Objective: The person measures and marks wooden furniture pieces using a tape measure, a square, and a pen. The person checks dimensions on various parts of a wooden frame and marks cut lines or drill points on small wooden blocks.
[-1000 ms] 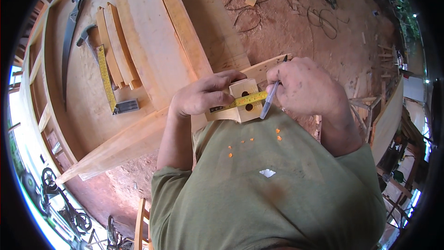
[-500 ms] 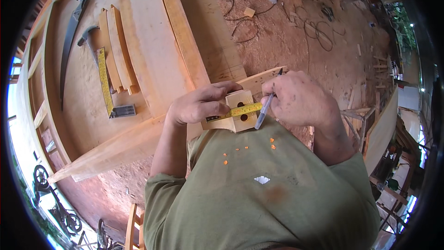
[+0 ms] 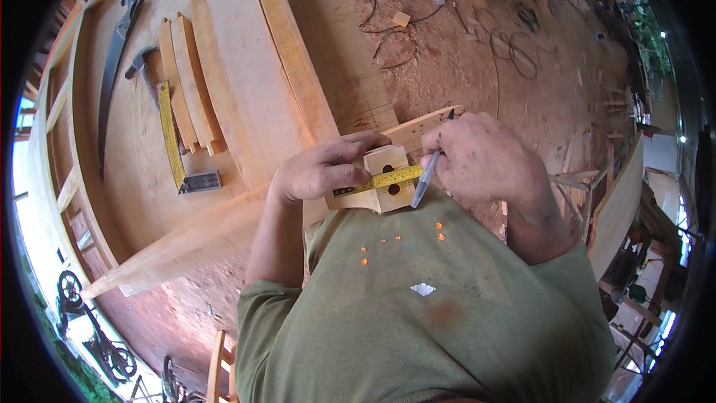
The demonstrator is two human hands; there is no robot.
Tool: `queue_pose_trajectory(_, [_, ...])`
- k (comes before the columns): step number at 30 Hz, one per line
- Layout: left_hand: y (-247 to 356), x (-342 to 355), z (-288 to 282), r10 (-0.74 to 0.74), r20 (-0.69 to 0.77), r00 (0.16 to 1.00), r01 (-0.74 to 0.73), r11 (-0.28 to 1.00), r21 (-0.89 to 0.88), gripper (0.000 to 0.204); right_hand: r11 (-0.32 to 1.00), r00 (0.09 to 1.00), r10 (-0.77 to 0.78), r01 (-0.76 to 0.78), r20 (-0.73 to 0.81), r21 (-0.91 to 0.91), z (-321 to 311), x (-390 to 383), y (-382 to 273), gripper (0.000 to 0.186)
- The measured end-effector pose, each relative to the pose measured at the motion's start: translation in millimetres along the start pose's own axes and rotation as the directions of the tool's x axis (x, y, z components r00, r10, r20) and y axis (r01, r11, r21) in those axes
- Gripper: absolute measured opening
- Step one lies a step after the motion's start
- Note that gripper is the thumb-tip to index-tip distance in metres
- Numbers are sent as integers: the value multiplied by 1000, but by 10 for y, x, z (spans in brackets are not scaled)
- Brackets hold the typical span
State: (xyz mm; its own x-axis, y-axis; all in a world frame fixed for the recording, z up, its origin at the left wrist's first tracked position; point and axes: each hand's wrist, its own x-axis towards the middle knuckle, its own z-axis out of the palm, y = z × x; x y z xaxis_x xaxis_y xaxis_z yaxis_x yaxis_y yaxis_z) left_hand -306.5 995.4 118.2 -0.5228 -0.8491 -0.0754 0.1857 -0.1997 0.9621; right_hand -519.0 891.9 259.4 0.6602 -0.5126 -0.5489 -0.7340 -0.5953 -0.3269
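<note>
My left hand (image 3: 319, 168) is closed around a pale wooden piece (image 3: 389, 155) in front of my green shirt, its fingers against a yellow measuring tape (image 3: 395, 179). The tape lies across the face of the wood, between two dark round holes. Whether a tape case sits inside my left palm is hidden. My right hand (image 3: 481, 157) pinches a clear-barrelled pen (image 3: 425, 180), which slants beside the tape's right end. Behind the hands, a longer wooden strip (image 3: 420, 128) extends to the right.
On the large wooden panel (image 3: 231, 52) at left lie a handsaw (image 3: 114, 60), a hammer (image 3: 142, 63), a try square with a yellow blade (image 3: 171, 134) and two curved wooden strips (image 3: 195, 82). Cables (image 3: 514, 56) and a small wood offcut (image 3: 401, 19) lie on the reddish ground.
The view has shifted very slightly. Both hands, the tape, the pen and the wooden piece keep nearly the same positions.
</note>
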Motion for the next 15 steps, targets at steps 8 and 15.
queue_pose_trajectory(8, [52, 8, 45, -119, 7, 993, 119, 987, -109, 79, 999, 997, 47, -45, 61, -30, -49, 28, -17, 15])
queue_pose_trajectory(15, [13, 12, 23, -106, 4, 994, 106, 991, -80, 81, 999, 997, 49, -49, 63, 0, -43, 27, -3, 15])
